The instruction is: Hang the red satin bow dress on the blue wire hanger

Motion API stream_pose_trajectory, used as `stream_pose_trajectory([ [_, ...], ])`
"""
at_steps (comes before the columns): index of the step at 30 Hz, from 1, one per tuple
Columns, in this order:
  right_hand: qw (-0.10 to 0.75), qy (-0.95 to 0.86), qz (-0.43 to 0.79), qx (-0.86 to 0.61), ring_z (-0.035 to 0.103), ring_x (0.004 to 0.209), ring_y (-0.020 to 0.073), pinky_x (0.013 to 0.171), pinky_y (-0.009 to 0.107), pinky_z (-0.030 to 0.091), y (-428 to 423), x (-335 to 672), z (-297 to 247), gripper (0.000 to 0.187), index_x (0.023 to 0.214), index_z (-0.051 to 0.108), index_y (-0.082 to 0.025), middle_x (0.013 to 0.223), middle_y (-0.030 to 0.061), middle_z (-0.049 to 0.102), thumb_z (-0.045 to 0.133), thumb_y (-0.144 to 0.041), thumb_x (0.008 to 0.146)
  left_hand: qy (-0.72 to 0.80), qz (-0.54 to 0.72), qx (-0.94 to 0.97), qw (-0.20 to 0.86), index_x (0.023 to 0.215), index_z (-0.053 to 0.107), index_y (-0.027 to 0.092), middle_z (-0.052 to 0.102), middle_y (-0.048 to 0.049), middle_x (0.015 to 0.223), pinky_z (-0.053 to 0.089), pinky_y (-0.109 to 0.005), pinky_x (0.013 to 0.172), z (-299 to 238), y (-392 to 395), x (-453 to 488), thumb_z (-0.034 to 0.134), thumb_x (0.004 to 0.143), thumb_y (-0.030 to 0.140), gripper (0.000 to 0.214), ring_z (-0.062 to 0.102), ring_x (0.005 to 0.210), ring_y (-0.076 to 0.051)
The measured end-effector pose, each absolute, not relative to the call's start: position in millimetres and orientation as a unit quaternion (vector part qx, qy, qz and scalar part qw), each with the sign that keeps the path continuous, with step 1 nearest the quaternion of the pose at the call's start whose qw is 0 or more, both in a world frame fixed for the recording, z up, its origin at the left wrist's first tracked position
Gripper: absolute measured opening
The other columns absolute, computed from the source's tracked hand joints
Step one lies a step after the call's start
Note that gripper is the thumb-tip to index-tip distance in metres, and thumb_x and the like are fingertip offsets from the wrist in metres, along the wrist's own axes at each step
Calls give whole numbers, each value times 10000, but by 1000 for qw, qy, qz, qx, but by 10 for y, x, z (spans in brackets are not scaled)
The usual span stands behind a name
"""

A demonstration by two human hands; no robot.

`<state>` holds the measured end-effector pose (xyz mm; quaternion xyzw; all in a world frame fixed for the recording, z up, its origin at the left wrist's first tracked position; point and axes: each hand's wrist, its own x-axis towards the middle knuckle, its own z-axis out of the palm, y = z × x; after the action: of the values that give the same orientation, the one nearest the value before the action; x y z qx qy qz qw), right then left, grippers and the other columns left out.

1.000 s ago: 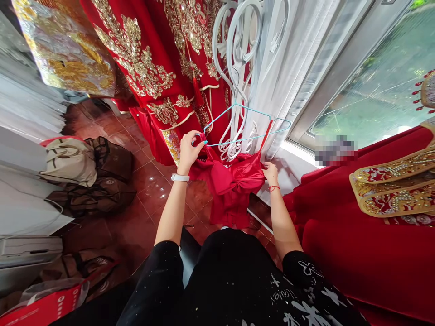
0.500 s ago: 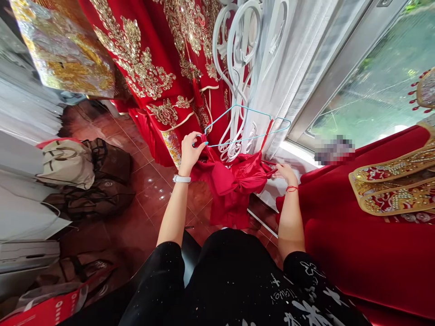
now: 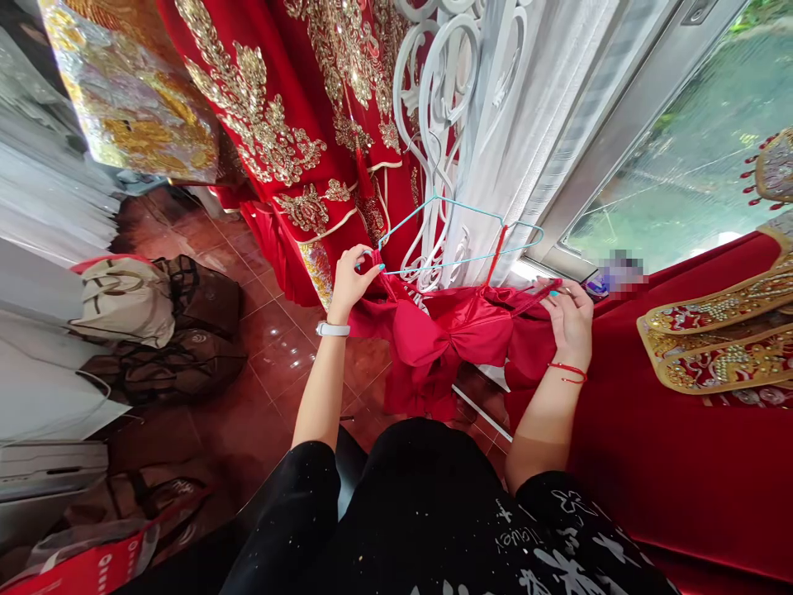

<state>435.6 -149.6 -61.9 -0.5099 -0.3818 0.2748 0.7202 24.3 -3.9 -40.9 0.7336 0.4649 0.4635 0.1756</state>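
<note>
A red dress (image 3: 427, 339) hangs in front of me from a thin light-blue wire hanger (image 3: 462, 205), whose hook is at the white scrollwork rack. My left hand (image 3: 352, 279) pinches the dress's left strap at the hanger's left end. My right hand (image 3: 568, 316) pinches the other shoulder strap and stretches it out to the right, away from the hanger. A thin red loop (image 3: 497, 254) runs from the hanger's right side down to the top of the bodice. The lower part of the dress drops toward the floor.
Red garments with gold embroidery (image 3: 248, 124) hang at the upper left. The white metal scrollwork (image 3: 434, 91) stands behind the hanger, by a window (image 3: 669, 165). Brown bags (image 3: 198, 364) lie on the tiled floor at left. Red cloth with a beaded collar (image 3: 712, 318) is at right.
My right hand has moved right and slightly up, drawing the strap out and spreading the bodice wider. The left hand keeps its pinch at the hanger's left end.
</note>
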Motion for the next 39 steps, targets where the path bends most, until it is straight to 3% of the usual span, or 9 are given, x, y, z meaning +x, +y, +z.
stream_pose_trajectory([
  [3, 762, -367, 220, -487, 791, 1061, 241, 874, 397, 658, -1288, 4342, -623, 250, 894, 678, -247, 1043, 41, 808, 786, -337, 687, 462, 465, 732, 186, 1056, 646, 239, 725, -77, 1148, 560, -454, 1072, -411, -23, 269, 742, 830, 287, 251, 649, 1102, -250],
  [7, 801, -337, 119, -480, 816, 977, 272, 949, 463, 665, -939, 4443, -666, 299, 839, 704, -217, 939, 56, 816, 877, -352, 635, 465, 461, 732, 190, 1054, 642, 236, 723, -67, 1148, 561, -458, 1076, -405, -31, 289, 745, 831, 281, 250, 656, 1103, -246],
  [11, 805, -340, 114, -472, 822, 932, 272, 1002, 503, 655, -634, 4581, -584, 244, 850, 738, -221, 911, 56, 819, 857, -372, 700, 460, 463, 732, 193, 1063, 645, 230, 724, -71, 1160, 560, -441, 1079, -399, -45, 291, 755, 837, 277, 255, 655, 1115, -241],
  [16, 786, -386, 124, -466, 818, 949, 246, 963, 446, 671, -387, 4625, -341, 252, 877, 735, -201, 931, 51, 815, 852, -375, 737, 454, 463, 737, 193, 1051, 646, 229, 731, -76, 1145, 563, -430, 1068, -403, -26, 278, 753, 851, 280, 233, 657, 1120, -241],
  [26, 680, -523, 165, -486, 773, 695, 235, 708, 380, 688, -160, 4450, 140, 314, 684, 689, -248, 658, 22, 747, 874, -497, 730, 464, 469, 723, 206, 1068, 652, 234, 732, -78, 1159, 560, -434, 1069, -458, -3, 318, 764, 845, 295, 257, 668, 1104, -240],
  [36, 557, -607, 130, -552, 652, 696, 122, 786, 289, 626, -248, 4245, 213, 77, 806, 752, -183, 725, -12, 685, 785, -242, 767, 488, 476, 713, 165, 1066, 674, 239, 728, -70, 1128, 549, -446, 1019, -491, -1, 340, 762, 842, 273, 243, 652, 1044, -256],
  [39, 567, -610, 132, -538, 646, 785, 121, 765, 258, 614, -301, 4204, 163, 221, 929, 747, -199, 921, 9, 723, 792, -206, 713, 494, 475, 712, 149, 1068, 673, 242, 722, -60, 1111, 539, -455, 1027, -473, -11, 314, 757, 849, 260, 235, 652, 1039, -258],
])
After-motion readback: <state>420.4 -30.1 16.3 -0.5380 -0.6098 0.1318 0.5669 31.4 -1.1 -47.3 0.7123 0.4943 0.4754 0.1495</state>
